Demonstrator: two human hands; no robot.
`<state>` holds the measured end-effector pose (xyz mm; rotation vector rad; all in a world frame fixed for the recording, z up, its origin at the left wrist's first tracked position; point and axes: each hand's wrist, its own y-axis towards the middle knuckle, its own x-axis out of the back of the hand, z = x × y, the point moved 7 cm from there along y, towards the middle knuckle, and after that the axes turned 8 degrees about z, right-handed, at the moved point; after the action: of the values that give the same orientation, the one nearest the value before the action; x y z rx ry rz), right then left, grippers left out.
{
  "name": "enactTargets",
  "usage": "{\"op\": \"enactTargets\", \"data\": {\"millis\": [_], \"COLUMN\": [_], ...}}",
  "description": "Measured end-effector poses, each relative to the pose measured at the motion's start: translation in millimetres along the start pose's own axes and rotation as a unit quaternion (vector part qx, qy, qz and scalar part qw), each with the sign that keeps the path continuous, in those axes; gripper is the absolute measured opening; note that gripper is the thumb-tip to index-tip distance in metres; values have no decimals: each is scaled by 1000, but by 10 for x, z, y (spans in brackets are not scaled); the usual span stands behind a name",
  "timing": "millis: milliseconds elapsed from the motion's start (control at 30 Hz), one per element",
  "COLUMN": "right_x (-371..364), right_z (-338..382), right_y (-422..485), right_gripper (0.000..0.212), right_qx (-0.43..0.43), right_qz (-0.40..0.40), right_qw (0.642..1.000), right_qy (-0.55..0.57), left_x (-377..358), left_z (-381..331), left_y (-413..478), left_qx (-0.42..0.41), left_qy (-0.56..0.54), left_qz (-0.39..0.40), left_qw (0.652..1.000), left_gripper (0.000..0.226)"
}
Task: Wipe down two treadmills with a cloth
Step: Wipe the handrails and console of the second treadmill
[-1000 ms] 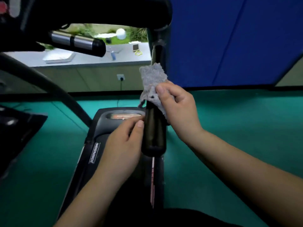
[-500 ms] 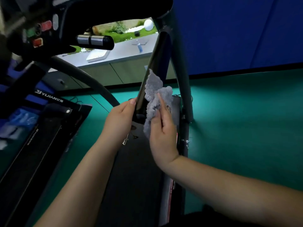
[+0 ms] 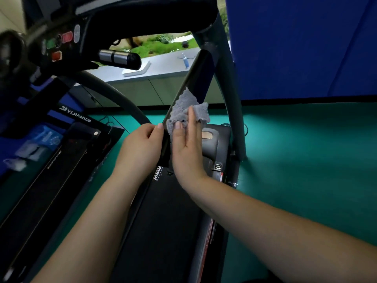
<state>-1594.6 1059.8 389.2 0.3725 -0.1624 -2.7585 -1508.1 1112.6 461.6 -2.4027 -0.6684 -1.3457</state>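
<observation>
Pressing grey cloth (image 3: 184,111) onto the slanted strut (image 3: 195,78) of the treadmill (image 3: 163,221) with straight fingers (image 3: 191,119) of the right hand (image 3: 187,148), left hand (image 3: 140,148) gripping the strut's lower end just beside, long axis climbing up and away, right hand likely nearer for the stroke.

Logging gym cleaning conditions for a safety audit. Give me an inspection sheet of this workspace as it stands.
Surface: black treadmill belt below the arms.
Job's things: grey cloth against the treadmill's dark upright post; second treadmill at left.
Clutter: plastic-wrapped items at far left.
Hands: left hand grips the post; right hand presses the cloth flat on it.
Cables: thin cable on the floor ahead.
Surroundings: green floor, blue wall panel, counter with a bottle.
</observation>
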Motion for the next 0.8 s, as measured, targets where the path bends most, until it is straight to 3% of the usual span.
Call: {"op": "enactTargets", "data": {"millis": [200, 600, 800], "right_x": [240, 635, 720], "right_z": [-145, -141, -287], "right_y": [704, 1983, 2145], "right_gripper": [53, 56, 58], "right_qx": [-131, -277, -240], "right_qz": [-17, -85, -56], "right_qw": [991, 955, 966], "right_qy": [21, 58, 83], "left_x": [8, -18, -29], "left_z": [-100, -139, -169], "left_y": [6, -30, -35], "left_qx": [63, 70, 56], "left_qy": [45, 60, 64], "left_qz": [-44, -68, -58], "left_qw": [996, 993, 995], "left_gripper": [33, 28, 27]}}
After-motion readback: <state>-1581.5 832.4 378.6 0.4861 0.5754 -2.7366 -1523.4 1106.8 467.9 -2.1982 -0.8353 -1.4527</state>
